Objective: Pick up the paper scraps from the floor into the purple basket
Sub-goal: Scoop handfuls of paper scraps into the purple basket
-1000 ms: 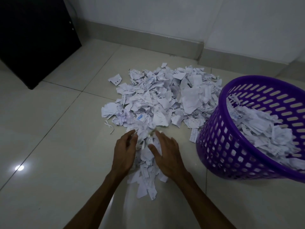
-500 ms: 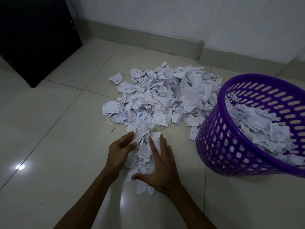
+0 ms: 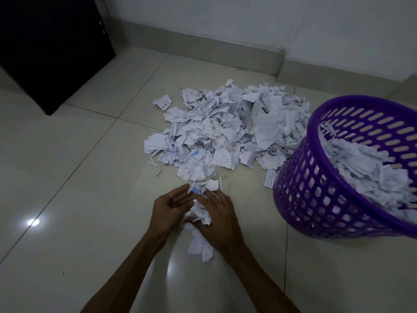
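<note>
A big heap of white paper scraps (image 3: 228, 129) lies on the pale tiled floor. To its right stands the purple basket (image 3: 316, 190) with slotted walls, partly filled with scraps. My left hand (image 3: 167, 211) and my right hand (image 3: 218, 218) are side by side on the floor in front of the heap. Between them they squeeze a small bundle of scraps (image 3: 198, 211), palms facing each other and fingers curled around the paper. A few scraps (image 3: 200, 245) stick out below the hands.
A dark cabinet (image 3: 52, 48) stands at the back left. The wall and its skirting (image 3: 203, 50) run behind the heap. One scrap (image 3: 270, 178) lies by the basket's foot, another with punched holes (image 3: 163, 102) at the heap's far left. Bare tiles stretch left.
My hands have closed in on each other, bunching the loose scraps between them into a tighter bundle. The right hand went from spread flat to cupped against the paper.
</note>
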`<state>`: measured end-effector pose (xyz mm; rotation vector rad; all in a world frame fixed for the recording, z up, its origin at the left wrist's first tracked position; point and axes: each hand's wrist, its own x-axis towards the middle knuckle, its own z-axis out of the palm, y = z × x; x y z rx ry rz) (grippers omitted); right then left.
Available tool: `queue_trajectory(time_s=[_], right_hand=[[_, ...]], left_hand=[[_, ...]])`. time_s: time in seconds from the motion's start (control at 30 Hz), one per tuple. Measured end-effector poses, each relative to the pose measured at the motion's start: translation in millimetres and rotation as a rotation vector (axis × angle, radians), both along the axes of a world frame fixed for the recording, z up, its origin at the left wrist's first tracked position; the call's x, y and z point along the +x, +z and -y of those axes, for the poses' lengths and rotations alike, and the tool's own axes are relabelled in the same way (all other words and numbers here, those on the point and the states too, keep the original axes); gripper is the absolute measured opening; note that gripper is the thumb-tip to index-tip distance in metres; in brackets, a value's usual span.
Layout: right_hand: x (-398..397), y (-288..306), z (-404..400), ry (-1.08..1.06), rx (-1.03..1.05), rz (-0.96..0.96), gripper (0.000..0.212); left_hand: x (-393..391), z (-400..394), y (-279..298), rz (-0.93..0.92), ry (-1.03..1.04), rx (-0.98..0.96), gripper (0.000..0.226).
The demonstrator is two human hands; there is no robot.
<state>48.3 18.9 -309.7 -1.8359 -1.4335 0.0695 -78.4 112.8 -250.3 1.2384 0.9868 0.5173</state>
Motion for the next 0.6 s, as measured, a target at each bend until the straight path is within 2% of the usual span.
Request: queue_trajectory(time_s=[0.07, 0.13, 0.2, 0.27, 0.3, 0.4, 0.47, 0.53, 0.6], right_hand=[[1.8, -2.2, 0.0, -0.016, 0.071, 0.014, 0.046], [0.4, -8.6, 2.9, -0.029, 0.051, -0.034, 0.040], [-0.7, -16.2, 4.1, -0.026, 0.018, -0.137, 0.038], [4.0, -12.6, -1.2, -0.048, 0.005, -0.158, 0.024], [7.3, -3.5, -3.2, -0.096, 0.012, -0.182, 0.030], [11.4, 29.7, -6.5, -0.217, -0.027, -0.371, 0.040], [10.9, 48.9, -7.3, -0.250, -0.058, -0.534, 0.038], [10.7, 65.0, -10.6, -0.274, -0.080, -0.722, 0.028], [13.3, 82.6, -14.0, -0.317, -0.065, -0.870, 0.008]], left_hand=[[2.2, 1.1, 1.2, -0.010, 0.022, 0.003, 0.038], [4.3, 2.8, 2.2, -0.019, 0.037, 0.000, 0.027], [7.2, 5.0, 2.9, -0.007, 0.027, -0.017, 0.024], [11.1, 8.1, 6.6, -0.007, 0.024, -0.027, 0.026], [13.6, 10.1, 10.3, -0.001, 0.033, -0.032, 0.026], [21.7, 13.1, 21.7, 0.022, 0.045, -0.023, 0.025], [27.2, 14.1, 32.8, 0.037, 0.042, -0.012, 0.031], [32.2, 13.6, 43.2, 0.040, 0.044, 0.030, 0.035], [37.6, 13.3, 54.1, 0.047, 0.065, 0.080, 0.029]])
